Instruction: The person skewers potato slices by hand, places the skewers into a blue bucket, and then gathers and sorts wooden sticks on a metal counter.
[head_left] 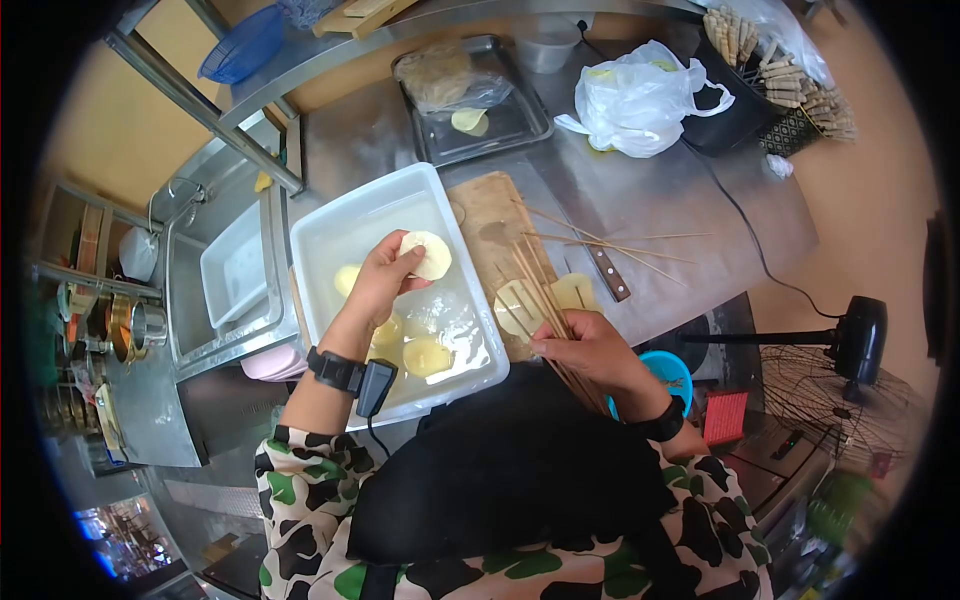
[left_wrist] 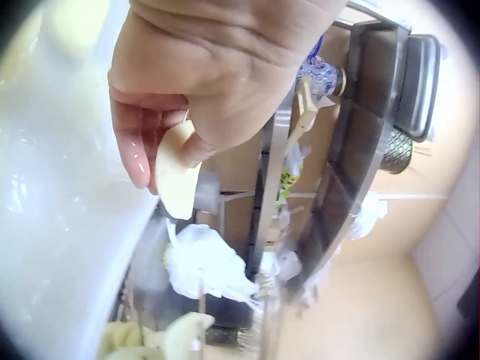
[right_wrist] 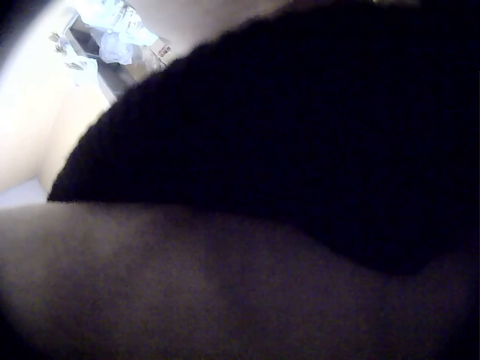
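In the head view the left hand pinches a pale round slice between thumb and fingers over a white tub of water, where several yellowish pieces lie. The left wrist view shows the same slice edge-on in the left hand. My right hand grips a bundle of thin wooden sticks. Beyond that hand, pale slices with sticks lie at the near end of a wooden board. The right wrist view is mostly dark, and its hand's fingers are hidden.
Loose sticks cross near a knife handle right of the board. Behind stand a black tray, a white plastic bag and a dark container of sticks. A sink is at left, a blue bowl at right.
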